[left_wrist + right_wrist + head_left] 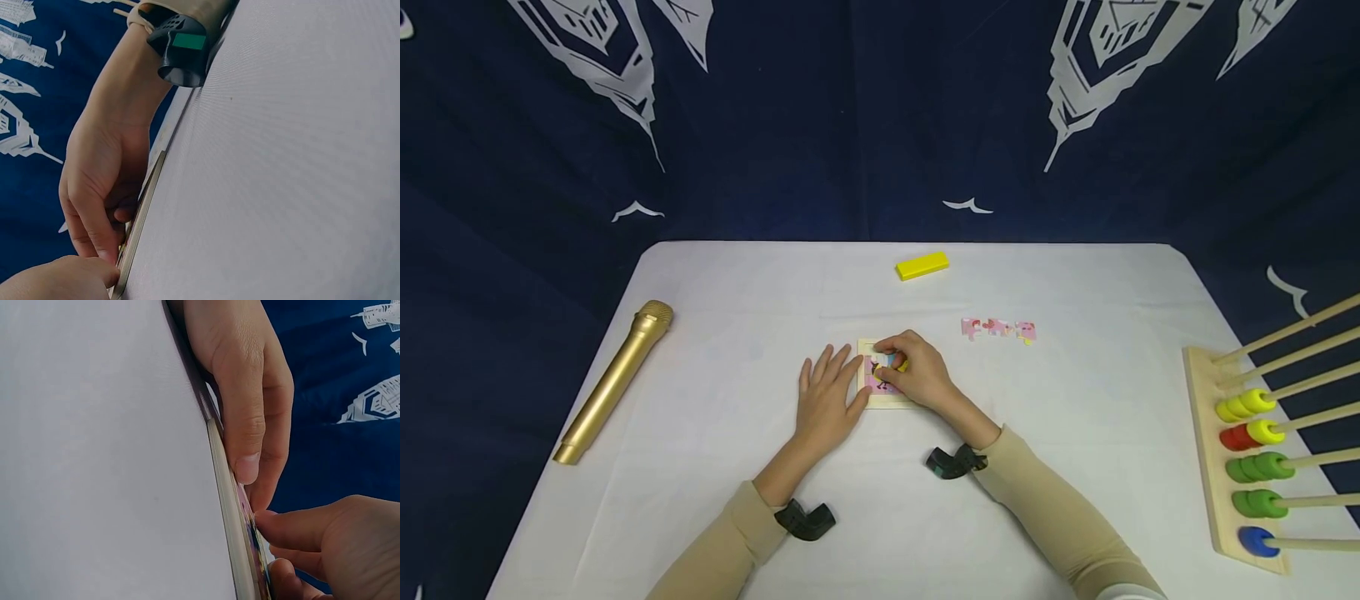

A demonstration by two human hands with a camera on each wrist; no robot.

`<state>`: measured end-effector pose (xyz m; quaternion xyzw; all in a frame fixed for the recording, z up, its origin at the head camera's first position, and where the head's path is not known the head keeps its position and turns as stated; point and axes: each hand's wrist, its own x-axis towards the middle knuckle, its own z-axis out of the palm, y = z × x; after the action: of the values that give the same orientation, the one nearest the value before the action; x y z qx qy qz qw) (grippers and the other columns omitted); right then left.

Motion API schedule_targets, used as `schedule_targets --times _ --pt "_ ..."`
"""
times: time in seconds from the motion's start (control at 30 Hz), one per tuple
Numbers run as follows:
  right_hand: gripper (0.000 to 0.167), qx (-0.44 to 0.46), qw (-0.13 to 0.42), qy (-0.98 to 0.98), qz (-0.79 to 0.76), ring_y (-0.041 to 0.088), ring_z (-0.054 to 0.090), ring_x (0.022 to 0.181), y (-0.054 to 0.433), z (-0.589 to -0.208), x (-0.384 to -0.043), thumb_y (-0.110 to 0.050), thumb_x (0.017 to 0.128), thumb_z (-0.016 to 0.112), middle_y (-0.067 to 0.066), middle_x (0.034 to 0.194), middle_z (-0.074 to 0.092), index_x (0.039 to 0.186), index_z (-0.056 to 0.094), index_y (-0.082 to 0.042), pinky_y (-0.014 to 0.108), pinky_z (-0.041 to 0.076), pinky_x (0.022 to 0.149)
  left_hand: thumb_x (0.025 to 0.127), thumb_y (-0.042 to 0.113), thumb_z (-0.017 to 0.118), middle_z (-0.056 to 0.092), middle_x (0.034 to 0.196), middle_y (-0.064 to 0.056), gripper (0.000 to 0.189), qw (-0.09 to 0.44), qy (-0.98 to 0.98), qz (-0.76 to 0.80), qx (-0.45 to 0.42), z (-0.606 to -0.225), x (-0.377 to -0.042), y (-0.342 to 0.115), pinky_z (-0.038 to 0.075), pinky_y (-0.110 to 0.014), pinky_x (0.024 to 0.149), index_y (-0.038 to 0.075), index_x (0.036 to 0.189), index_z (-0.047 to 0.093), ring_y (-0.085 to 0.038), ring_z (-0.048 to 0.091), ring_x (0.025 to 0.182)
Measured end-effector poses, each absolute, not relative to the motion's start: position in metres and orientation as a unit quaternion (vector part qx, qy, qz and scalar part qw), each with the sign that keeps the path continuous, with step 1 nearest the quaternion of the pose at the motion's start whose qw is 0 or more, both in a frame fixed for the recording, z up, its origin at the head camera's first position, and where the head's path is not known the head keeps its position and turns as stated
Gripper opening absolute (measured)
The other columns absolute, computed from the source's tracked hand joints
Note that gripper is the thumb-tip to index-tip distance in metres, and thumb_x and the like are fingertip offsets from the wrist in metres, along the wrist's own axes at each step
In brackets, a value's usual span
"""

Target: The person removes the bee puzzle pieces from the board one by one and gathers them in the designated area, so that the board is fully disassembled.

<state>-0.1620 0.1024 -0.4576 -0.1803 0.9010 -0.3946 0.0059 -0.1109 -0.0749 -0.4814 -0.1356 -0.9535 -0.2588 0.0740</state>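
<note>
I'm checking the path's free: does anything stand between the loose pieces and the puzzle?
Yes, the right hand: it covers the right part of the puzzle, on the side facing the pieces. Nothing else visible stands between them; the yellow block lies farther back.

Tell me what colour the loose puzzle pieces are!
Mostly pink; the puzzle pieces show best in the head view.

Table (730, 517) under white cloth. Gold microphone (613, 386) slanting at left of frame; yellow block (922, 267) upper centre; wood-rimmed puzzle board (889, 402) centre; three pink puzzle pieces (998, 327) right of centre; wooden ring-stacking board (1213, 475) far right.
</note>
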Motion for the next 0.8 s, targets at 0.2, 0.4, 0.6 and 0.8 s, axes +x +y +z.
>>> schedule_targets --times 0.2,0.4,0.6,0.8 --pt "0.030 -0.184 0.004 0.908 -0.376 0.012 0.051 0.073 0.1016 -0.4582 -0.1609 -0.011 0.080 0.079 0.005 0.089 0.058 0.109 0.072 -0.005 0.026 0.040 0.068 0.094 0.033 0.060 0.044 0.151 -0.016 0.050 0.079 -0.952 -0.260 -0.138 -0.4822 -0.1111 -0.0751 0.014 -0.063 0.116 0.009 0.137 0.055 -0.038 0.028 0.146" --pt "0.029 -0.182 0.006 0.911 -0.369 0.013 0.051 0.073 0.1015 -0.4575 -0.1613 -0.012 0.081 0.078 0.006 0.088 0.057 0.108 0.072 -0.005 0.026 0.039 0.069 0.093 0.032 0.061 0.045 0.150 -0.016 0.049 0.086 -0.952 -0.260 -0.139 -0.4825 -0.1121 -0.0749 0.015 -0.063 0.115 0.009 0.136 0.056 -0.038 0.029 0.145" --pt "0.026 -0.178 0.008 0.914 -0.363 0.013 0.051 0.074 0.1011 -0.4570 -0.1602 -0.012 0.081 0.078 0.006 0.088 0.057 0.105 0.072 -0.005 0.027 0.040 0.070 0.093 0.032 0.061 0.045 0.150 -0.014 0.048 0.083 -0.953 -0.260 -0.136 -0.4820 -0.1113 -0.0743 0.015 -0.062 0.116 0.010 0.136 0.056 -0.037 0.030 0.145" --pt "0.025 -0.178 0.008 0.916 -0.358 0.013 0.051 0.074 0.1012 -0.4571 -0.1605 -0.012 0.081 0.078 0.005 0.088 0.057 0.104 0.072 -0.006 0.027 0.040 0.069 0.093 0.032 0.060 0.045 0.150 -0.015 0.049 0.087 -0.953 -0.257 -0.137 -0.4823 -0.1114 -0.0742 0.015 -0.062 0.116 0.010 0.136 0.056 -0.037 0.029 0.145"
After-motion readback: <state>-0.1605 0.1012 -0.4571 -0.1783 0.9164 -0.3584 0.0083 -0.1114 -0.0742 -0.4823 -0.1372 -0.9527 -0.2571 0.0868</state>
